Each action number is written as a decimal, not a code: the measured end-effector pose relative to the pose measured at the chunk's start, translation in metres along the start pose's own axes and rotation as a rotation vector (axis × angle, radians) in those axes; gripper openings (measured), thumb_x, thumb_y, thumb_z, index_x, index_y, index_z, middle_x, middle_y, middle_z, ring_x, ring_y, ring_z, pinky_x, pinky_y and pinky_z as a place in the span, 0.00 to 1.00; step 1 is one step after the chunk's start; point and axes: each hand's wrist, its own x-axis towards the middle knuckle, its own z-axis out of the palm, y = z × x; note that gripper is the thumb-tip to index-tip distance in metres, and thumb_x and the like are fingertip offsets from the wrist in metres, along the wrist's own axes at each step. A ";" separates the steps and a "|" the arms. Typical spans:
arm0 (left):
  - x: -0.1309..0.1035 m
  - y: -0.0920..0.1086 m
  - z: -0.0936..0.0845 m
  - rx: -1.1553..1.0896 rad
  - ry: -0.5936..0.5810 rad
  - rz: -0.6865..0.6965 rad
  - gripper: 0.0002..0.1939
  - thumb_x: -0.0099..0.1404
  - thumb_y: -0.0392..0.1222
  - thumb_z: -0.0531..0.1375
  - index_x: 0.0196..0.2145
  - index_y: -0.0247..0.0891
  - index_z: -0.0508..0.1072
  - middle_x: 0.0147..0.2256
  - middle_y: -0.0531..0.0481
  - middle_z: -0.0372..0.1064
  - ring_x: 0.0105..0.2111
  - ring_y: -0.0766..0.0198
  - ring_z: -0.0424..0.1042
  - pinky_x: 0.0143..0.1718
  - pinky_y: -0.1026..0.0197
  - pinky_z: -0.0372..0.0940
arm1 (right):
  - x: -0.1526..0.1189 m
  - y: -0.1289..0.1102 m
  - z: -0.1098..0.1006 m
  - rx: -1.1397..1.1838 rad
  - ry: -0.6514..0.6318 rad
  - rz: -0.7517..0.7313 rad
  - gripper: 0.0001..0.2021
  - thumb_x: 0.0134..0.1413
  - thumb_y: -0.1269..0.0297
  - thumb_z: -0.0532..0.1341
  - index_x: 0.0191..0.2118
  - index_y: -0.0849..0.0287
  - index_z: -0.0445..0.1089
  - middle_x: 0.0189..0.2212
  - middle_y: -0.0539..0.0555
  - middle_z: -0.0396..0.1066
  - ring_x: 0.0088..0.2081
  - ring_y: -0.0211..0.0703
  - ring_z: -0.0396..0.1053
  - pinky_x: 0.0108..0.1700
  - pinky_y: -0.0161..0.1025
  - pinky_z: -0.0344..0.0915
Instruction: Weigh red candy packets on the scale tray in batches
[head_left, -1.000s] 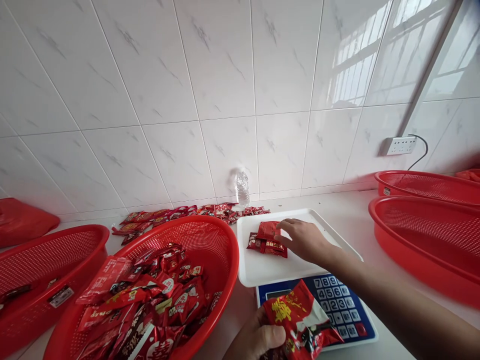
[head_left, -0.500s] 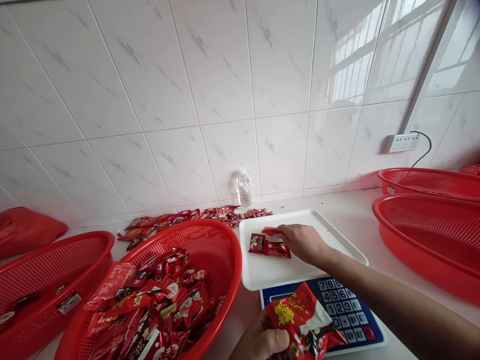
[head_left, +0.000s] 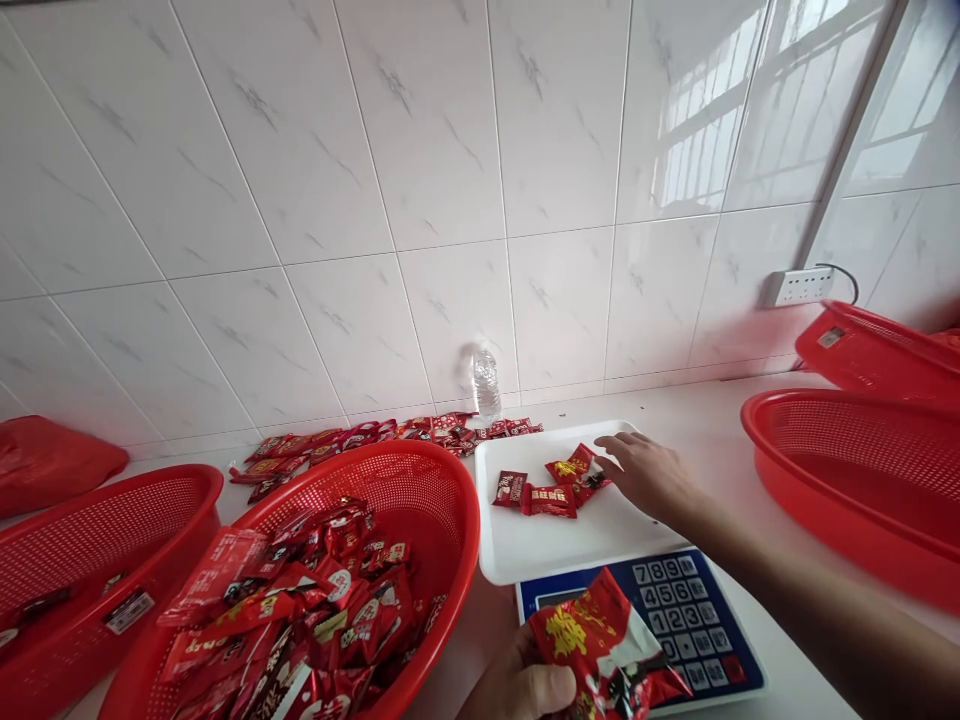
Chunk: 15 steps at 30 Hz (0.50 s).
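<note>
My left hand [head_left: 529, 685] grips a large red packet [head_left: 607, 650] with yellow print, held over the blue keypad of a scale [head_left: 679, 620]. On the scale's white tray [head_left: 517, 555] lie a small dark red packet [head_left: 510, 488], a red packet [head_left: 551, 501] beside it and a red and yellow packet [head_left: 577, 472]. My right hand [head_left: 637, 462] is above the tray's right part, just right of the red and yellow packet, fingers apart and holding nothing.
A red basket [head_left: 466, 560] full of red packets stands left of the scale, another [head_left: 206, 500] farther left. More packets [head_left: 360, 436] and a clear bottle [head_left: 486, 385] lie along the wall. At right are a red basket [head_left: 772, 460] and a tilted one [head_left: 862, 350].
My right hand has let go of the red and yellow packet on the tray and moved right. The far right basket has been lifted and tilted. My left hand keeps its packet.
</note>
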 end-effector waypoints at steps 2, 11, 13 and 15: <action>0.003 0.001 0.001 0.004 0.014 0.008 0.21 0.47 0.49 0.70 0.37 0.37 0.77 0.28 0.46 0.75 0.36 0.47 0.76 0.37 0.51 0.70 | -0.005 -0.009 0.000 0.024 0.004 -0.120 0.14 0.63 0.63 0.52 0.48 0.54 0.71 0.45 0.57 0.73 0.50 0.51 0.68 0.43 0.44 0.66; 0.004 -0.002 0.002 0.018 0.029 0.031 0.24 0.45 0.52 0.69 0.39 0.37 0.77 0.29 0.44 0.76 0.36 0.46 0.76 0.36 0.50 0.70 | -0.015 -0.038 0.013 0.190 -0.064 -0.504 0.13 0.62 0.63 0.55 0.47 0.56 0.74 0.45 0.55 0.74 0.53 0.49 0.65 0.54 0.46 0.63; 0.004 -0.003 0.001 0.018 0.026 0.032 0.24 0.45 0.52 0.69 0.39 0.38 0.77 0.29 0.44 0.76 0.36 0.46 0.76 0.35 0.50 0.70 | -0.016 -0.038 0.011 0.192 -0.091 -0.474 0.12 0.61 0.60 0.56 0.44 0.57 0.74 0.44 0.55 0.75 0.53 0.50 0.65 0.55 0.47 0.62; 0.004 -0.004 0.000 0.016 0.023 0.029 0.23 0.44 0.52 0.70 0.38 0.38 0.78 0.29 0.44 0.76 0.36 0.45 0.76 0.35 0.50 0.70 | -0.017 -0.039 0.009 0.177 -0.109 -0.448 0.14 0.59 0.56 0.58 0.46 0.57 0.74 0.45 0.56 0.74 0.54 0.52 0.64 0.55 0.49 0.61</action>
